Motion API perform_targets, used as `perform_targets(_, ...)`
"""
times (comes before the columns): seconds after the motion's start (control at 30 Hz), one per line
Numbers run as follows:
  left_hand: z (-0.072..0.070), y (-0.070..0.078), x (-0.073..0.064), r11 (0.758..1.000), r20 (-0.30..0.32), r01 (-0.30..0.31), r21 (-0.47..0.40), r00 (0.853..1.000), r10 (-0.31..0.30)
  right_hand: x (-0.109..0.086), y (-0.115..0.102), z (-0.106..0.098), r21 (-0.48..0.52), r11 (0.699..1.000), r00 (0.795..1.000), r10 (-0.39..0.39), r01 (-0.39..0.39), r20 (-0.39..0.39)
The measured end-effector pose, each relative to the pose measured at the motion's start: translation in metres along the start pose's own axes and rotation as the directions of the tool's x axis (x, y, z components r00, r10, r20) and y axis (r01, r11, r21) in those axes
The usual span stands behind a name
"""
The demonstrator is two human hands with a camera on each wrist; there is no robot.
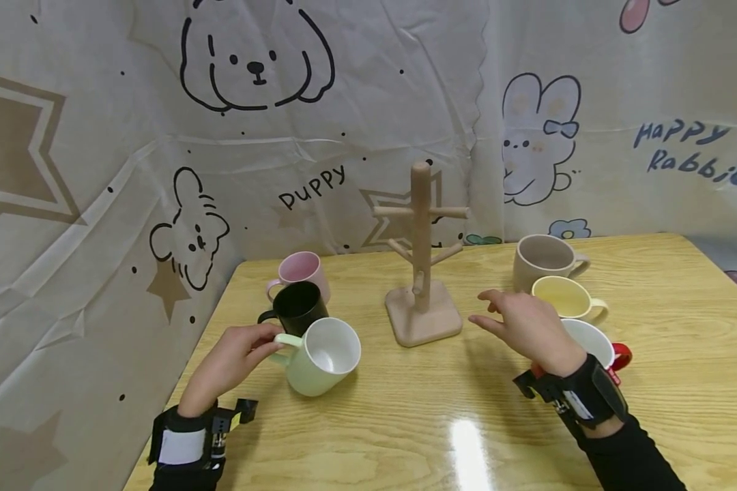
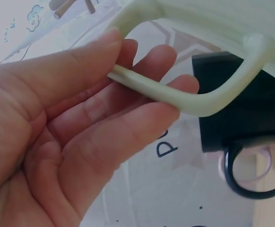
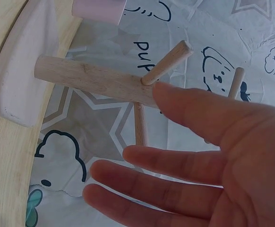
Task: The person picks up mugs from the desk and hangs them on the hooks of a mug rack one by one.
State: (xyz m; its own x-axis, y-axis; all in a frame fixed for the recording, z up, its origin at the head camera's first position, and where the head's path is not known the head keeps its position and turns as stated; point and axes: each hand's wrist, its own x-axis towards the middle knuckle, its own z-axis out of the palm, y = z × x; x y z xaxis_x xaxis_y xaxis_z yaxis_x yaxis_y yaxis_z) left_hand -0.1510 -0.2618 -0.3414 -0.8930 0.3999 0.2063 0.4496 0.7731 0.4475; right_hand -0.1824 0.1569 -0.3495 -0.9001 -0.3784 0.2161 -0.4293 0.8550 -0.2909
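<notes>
My left hand [image 1: 233, 358] pinches the handle of a pale green mug [image 1: 316, 372] between thumb and fingers. In the left wrist view the handle [image 2: 210, 104] runs across the fingertips. The mug tilts a little, its white inside showing; whether its base touches the table I cannot tell. Right of it stands a wooden mug rack [image 1: 420, 252] with bare pegs. My right hand [image 1: 531, 327] hovers right of the rack, fingers extended and holding nothing. The right wrist view shows the rack's post [image 3: 95, 82] beyond the thumb, with a gap between thumb and fingers.
Behind the green mug stand a black mug [image 1: 301, 310] and a pink mug [image 1: 319, 273]. At the right, a taupe mug [image 1: 528, 273], a yellow mug [image 1: 561, 296] and a white mug with red handle [image 1: 589, 337] line up, partly behind my right hand. A printed curtain [image 1: 356, 82] hangs behind the table.
</notes>
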Motion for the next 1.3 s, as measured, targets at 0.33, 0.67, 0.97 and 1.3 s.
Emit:
perform_targets(0.33,0.013,0.005,0.007,0.990,0.016,0.004,-0.144,1.000,-0.002,-0.003,0.003,0.001,-0.003,1.000,1.000,0.001,-0.001,-0.008)
perform_targets(0.67,0.034,0.035,0.032,0.947,0.074,-0.007,-0.323,0.997,0.033,-0.004,0.004,0.001,0.012,1.000,1.000,0.010,-0.010,-0.013)
perform_targets(0.97,0.061,0.074,0.061,0.906,0.086,-0.036,-0.422,0.993,0.079,-0.004,0.006,-0.003,0.011,1.000,0.999,0.004,-0.004,-0.032)
perform_targets(1.3,0.074,0.107,0.077,0.862,0.072,-0.036,-0.505,0.994,0.083,-0.002,0.010,-0.010,0.027,0.999,0.999,0.037,-0.036,-0.015)
